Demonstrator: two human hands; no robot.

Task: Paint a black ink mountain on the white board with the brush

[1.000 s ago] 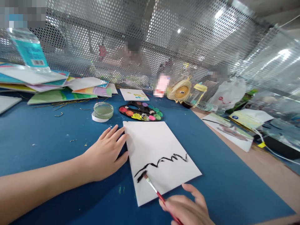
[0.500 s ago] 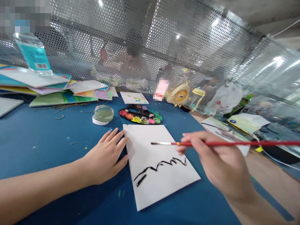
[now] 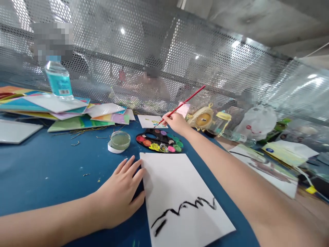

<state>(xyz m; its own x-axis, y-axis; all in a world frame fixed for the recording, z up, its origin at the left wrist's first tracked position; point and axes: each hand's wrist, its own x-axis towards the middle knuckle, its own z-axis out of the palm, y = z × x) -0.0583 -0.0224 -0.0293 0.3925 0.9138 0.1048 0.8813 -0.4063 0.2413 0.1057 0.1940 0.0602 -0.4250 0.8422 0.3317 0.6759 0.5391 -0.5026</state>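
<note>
My right hand (image 3: 177,122) reaches far forward over the back of the paint palette, its fingers closed around a red paintbrush (image 3: 191,97). The brush tilts with its tip down by the palette's far edge; whether it touches paint I cannot tell. The black oval palette (image 3: 167,140) holds several colours, yellow and pink among them. My left hand (image 3: 123,192) lies flat with fingers spread, fingertips on the left edge of a white painting board (image 3: 174,178). A jagged black line and a short black stroke mark the board's lower part.
A round cup of murky water (image 3: 120,140) stands left of the palette. Stacked painted boards (image 3: 77,123) with a water bottle (image 3: 59,81) lie back left. A yellow plush bag (image 3: 202,118), a plastic bag (image 3: 257,125) and a painted sheet (image 3: 267,168) are right. A perforated metal screen (image 3: 218,61) rises behind.
My right hand has moved the brush from above the board forward to the palette's far side. My left hand stays on the board's edge. The view has tilted up and left.
</note>
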